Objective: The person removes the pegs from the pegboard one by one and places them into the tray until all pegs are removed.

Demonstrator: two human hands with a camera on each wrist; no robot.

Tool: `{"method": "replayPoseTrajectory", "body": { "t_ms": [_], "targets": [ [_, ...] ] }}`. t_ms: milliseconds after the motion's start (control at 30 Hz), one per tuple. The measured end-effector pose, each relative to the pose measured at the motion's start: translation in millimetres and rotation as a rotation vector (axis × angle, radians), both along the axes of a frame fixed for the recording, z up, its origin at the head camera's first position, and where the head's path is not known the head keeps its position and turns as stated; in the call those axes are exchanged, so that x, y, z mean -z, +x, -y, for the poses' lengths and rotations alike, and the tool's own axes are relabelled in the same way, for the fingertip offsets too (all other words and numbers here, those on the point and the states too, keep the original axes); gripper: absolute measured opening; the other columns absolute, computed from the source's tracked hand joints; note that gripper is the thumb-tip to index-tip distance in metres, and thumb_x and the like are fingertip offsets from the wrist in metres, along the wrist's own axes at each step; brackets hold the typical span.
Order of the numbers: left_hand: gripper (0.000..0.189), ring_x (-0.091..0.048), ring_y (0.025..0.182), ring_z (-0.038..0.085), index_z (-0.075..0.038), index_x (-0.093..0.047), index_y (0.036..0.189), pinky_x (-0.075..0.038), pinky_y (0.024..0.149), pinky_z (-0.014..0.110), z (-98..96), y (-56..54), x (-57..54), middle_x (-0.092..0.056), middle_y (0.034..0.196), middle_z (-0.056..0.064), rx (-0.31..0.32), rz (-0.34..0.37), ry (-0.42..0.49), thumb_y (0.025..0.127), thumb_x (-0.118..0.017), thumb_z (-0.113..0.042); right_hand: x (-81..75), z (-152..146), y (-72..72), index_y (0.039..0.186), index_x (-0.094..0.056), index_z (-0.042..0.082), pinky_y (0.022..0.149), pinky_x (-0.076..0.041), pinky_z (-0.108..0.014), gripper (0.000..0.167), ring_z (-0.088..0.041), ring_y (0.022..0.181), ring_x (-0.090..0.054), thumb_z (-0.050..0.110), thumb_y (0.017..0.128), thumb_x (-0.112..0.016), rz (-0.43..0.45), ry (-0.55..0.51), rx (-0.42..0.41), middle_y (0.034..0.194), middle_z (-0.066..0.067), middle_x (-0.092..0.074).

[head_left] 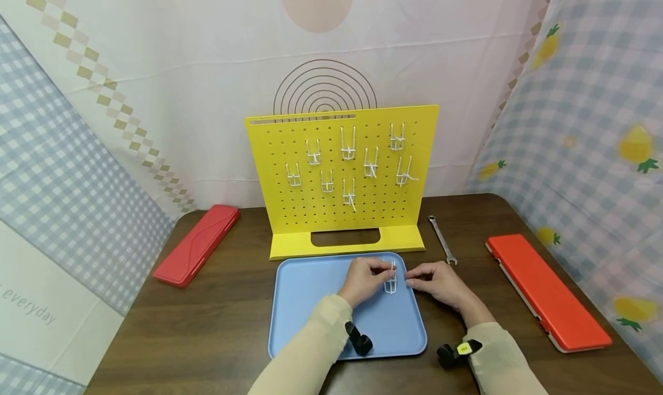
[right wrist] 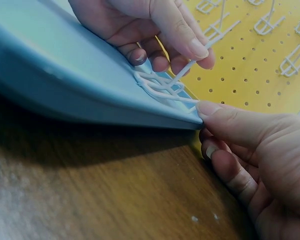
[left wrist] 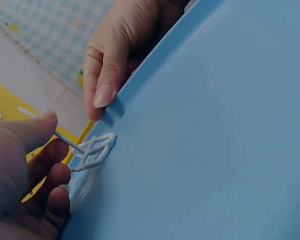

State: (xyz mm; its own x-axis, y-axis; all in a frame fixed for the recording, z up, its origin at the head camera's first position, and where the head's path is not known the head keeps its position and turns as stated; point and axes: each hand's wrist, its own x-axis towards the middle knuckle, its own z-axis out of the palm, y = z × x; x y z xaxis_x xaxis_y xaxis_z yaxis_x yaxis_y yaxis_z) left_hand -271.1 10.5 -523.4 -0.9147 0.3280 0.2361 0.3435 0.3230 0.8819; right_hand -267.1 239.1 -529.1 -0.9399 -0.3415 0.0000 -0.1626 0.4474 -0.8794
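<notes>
In the head view my left hand point(head_left: 362, 280) is over the right half of a blue tray point(head_left: 305, 308). Its thumb and index finger pinch one prong of a white wire pegboard hook point(head_left: 391, 284). The hook's crossed, looped end point(left wrist: 97, 150) is low over the tray's inside in the left wrist view. My right hand point(head_left: 440, 283) is at the tray's right rim, its thumb on the tray side and its curled fingers outside and below. In the right wrist view the right thumb point(right wrist: 215, 112) overlaps the rim close to the hook's other prong.
Behind the tray stands a yellow pegboard point(head_left: 321, 211) with several white wire hooks hung on it. A wrench point(head_left: 440, 239) lies right of the board. A red case point(head_left: 199, 245) is at the left, an orange-red case point(head_left: 549, 294) at the right. Patterned cloth point(head_left: 217, 67) surrounds the wooden table point(head_left: 217, 320).
</notes>
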Motion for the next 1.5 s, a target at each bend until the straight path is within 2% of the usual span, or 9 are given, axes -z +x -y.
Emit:
{"method": "replayPoseTrajectory", "body": {
  "t_ms": [300, 500, 633, 767, 933, 1067, 1200, 1300, 1500],
  "targets": [
    [0.016, -0.061, 0.077, 0.000, -0.011, -0.078, 0.098, -0.050, 0.066, 0.019, 0.6, 0.4, 1.8, -0.072, 0.089, -0.009, 0.002, -0.011, -0.010, 0.085, -0.075, -0.019, -0.1, 0, -0.2, 0.099, -0.076, 0.010, 0.074, -0.052, -0.025, 0.020, -0.016, 0.090, -0.063, 0.022, 0.083, -0.077, -0.008, 0.004, 0.010, 0.097, -0.003, -0.072],
    [0.016, -0.061, 0.078, 0.000, -0.013, -0.077, 0.099, -0.050, 0.068, 0.019, 3.5, 1.0, -3.1, -0.071, 0.089, -0.011, -0.004, 0.028, -0.029, 0.085, -0.075, -0.021, 0.5, 0, -0.5, 0.099, -0.077, 0.013, 0.075, -0.052, -0.027, 0.020, -0.019, 0.093, -0.063, 0.024, 0.082, -0.077, -0.002, 0.000, 0.007, 0.097, -0.002, -0.072],
    [0.017, -0.060, 0.080, 0.002, -0.016, -0.077, 0.101, -0.050, 0.067, 0.020, 8.9, 1.5, -12.3, -0.070, 0.090, -0.013, -0.007, 0.050, -0.039, 0.086, -0.074, -0.024, 0.7, 0, 0.4, 0.098, -0.077, 0.015, 0.076, -0.052, -0.027, 0.020, -0.018, 0.093, -0.063, 0.027, 0.082, -0.078, -0.012, 0.018, 0.014, 0.096, -0.001, -0.072],
    [0.020, -0.059, 0.079, 0.005, -0.013, -0.076, 0.102, -0.050, 0.063, 0.023, 20.3, -1.7, -28.2, -0.069, 0.088, -0.013, -0.018, 0.023, -0.023, 0.087, -0.073, -0.026, 1.0, -1, -0.2, 0.097, -0.077, 0.014, 0.077, -0.052, -0.026, 0.019, -0.016, 0.092, -0.064, 0.027, 0.082, -0.077, -0.026, 0.036, 0.024, 0.096, -0.001, -0.072],
    [0.018, -0.061, 0.079, 0.008, -0.012, -0.075, 0.100, -0.052, 0.065, 0.025, 41.6, -15.3, -50.6, -0.070, 0.089, -0.009, -0.081, -0.046, 0.016, 0.087, -0.074, -0.024, -0.3, 0, 0.5, 0.097, -0.077, 0.013, 0.077, -0.051, -0.025, 0.018, -0.016, 0.092, -0.063, 0.023, 0.082, -0.077, -0.030, 0.044, 0.025, 0.095, -0.001, -0.072],
    [0.019, -0.062, 0.082, 0.012, -0.015, -0.074, 0.102, -0.053, 0.068, 0.026, 58.0, -32.4, -63.0, -0.069, 0.090, -0.006, -0.155, -0.058, 0.044, 0.087, -0.074, -0.025, -8.2, 4, 4.7, 0.098, -0.077, 0.009, 0.076, -0.051, -0.025, 0.017, -0.017, 0.092, -0.063, 0.017, 0.083, -0.076, -0.038, 0.035, 0.016, 0.096, -0.003, -0.072],
    [0.025, -0.062, 0.085, 0.013, -0.013, -0.071, 0.110, -0.052, 0.070, 0.027, 69.0, -49.1, -67.4, -0.067, 0.090, -0.003, -0.223, -0.039, 0.063, 0.087, -0.074, -0.023, -24.7, 9, 12.8, 0.099, -0.075, 0.002, 0.075, -0.051, -0.025, 0.017, -0.019, 0.091, -0.063, 0.011, 0.084, -0.075, -0.044, 0.027, -0.007, 0.095, -0.007, -0.072],
    [0.033, -0.061, 0.086, 0.013, -0.010, -0.068, 0.117, -0.052, 0.071, 0.029, 72.6, -58.5, -69.3, -0.067, 0.092, -0.002, -0.246, -0.015, 0.082, 0.087, -0.074, -0.022, -33.1, 12, 17.4, 0.099, -0.075, 0.001, 0.075, -0.050, -0.024, 0.017, -0.018, 0.090, -0.062, 0.009, 0.085, -0.074, -0.039, 0.037, -0.009, 0.095, -0.008, -0.072],
    [0.044, -0.061, 0.090, 0.016, -0.015, -0.062, 0.129, -0.053, 0.075, 0.030, 72.2, -70.8, -71.5, -0.069, 0.102, 0.000, -0.216, 0.030, 0.146, 0.087, -0.073, -0.022, -34.4, 13, 18.3, 0.099, -0.075, 0.001, 0.077, -0.050, -0.025, 0.016, -0.020, 0.092, -0.062, 0.010, 0.085, -0.074, -0.036, 0.046, -0.005, 0.095, -0.007, -0.072]
  ]
}}
